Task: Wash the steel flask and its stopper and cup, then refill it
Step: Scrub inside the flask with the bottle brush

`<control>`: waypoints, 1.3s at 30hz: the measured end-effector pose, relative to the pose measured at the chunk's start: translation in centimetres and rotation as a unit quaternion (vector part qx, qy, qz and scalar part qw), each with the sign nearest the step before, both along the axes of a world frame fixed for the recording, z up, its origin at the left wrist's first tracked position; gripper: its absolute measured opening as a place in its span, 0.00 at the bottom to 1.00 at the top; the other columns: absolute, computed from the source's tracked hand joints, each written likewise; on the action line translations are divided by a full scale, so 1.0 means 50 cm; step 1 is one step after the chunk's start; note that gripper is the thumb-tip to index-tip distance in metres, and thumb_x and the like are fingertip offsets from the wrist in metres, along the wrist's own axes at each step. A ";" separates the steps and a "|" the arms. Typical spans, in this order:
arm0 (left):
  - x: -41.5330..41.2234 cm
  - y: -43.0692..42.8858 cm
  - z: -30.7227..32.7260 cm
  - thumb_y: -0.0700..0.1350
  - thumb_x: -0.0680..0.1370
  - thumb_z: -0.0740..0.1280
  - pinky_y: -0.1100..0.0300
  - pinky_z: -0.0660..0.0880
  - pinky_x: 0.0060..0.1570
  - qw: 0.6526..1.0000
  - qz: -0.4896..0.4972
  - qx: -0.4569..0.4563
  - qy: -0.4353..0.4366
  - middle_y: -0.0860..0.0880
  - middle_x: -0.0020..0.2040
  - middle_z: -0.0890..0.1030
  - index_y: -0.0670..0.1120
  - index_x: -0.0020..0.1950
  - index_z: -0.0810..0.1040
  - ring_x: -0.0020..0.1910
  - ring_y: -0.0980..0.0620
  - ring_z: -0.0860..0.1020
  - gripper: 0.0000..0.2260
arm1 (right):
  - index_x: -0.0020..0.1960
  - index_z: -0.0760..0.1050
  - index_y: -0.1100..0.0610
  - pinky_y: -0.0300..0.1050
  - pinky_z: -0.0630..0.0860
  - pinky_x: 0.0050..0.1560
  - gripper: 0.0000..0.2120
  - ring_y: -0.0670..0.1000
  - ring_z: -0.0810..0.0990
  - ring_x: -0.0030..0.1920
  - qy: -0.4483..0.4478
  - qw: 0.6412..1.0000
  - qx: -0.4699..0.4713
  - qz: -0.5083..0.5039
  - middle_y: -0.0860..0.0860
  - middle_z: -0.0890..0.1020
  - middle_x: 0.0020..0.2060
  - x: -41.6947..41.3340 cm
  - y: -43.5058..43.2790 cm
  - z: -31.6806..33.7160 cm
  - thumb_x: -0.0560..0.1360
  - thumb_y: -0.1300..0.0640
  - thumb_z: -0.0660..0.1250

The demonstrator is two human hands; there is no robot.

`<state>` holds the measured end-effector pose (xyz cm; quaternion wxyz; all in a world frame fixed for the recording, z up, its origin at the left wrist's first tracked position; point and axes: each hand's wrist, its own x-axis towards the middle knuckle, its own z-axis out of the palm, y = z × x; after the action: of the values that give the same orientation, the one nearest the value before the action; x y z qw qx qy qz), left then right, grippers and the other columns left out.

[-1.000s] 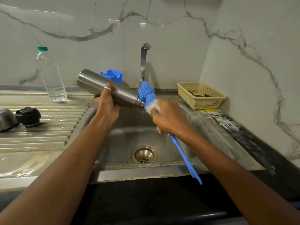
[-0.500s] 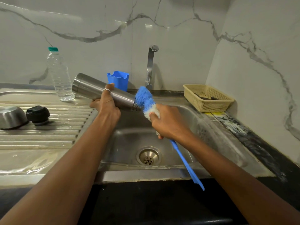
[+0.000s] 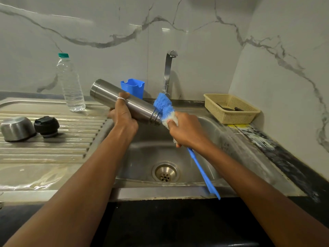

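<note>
My left hand (image 3: pixel 122 114) grips the steel flask (image 3: pixel 106 93) round its middle and holds it nearly level over the sink, mouth pointing right. In my right hand (image 3: pixel 187 130) is a blue bottle brush (image 3: pixel 163 106), gripped at the base of its bristles. The blue and white bristle head lies against the flask's threaded mouth, and the long blue handle (image 3: pixel 203 173) slants down over the basin. The steel cup (image 3: pixel 17 128) stands upside down on the drainboard at the left, with the black stopper (image 3: pixel 46 126) beside it.
A clear water bottle (image 3: pixel 71 86) with a green cap stands at the back of the ribbed drainboard (image 3: pixel 53 150). Behind the flask sits a blue plastic holder (image 3: pixel 133 87). The tap (image 3: pixel 169 72) rises over the sink (image 3: pixel 142 154). A beige basket (image 3: pixel 229 108) sits at the right.
The flask and the brush have stayed together at the flask's mouth. The brush head has shifted slightly against it. The view has drifted a little.
</note>
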<state>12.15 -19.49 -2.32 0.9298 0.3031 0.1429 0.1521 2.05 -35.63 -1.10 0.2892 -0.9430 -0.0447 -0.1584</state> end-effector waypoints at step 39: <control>-0.007 0.011 -0.002 0.56 0.67 0.80 0.48 0.83 0.36 0.998 -0.011 0.016 0.063 0.46 0.49 0.87 0.45 0.62 0.77 0.44 0.46 0.87 0.29 | 0.54 0.75 0.60 0.35 0.72 0.23 0.10 0.47 0.80 0.21 0.029 0.998 -0.041 0.030 0.53 0.82 0.34 -0.028 0.010 -0.014 0.82 0.55 0.59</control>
<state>11.80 -18.93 -2.43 0.9158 0.3284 0.1950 0.1244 0.67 -35.12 -1.79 0.2560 -0.9565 -0.0707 -0.1207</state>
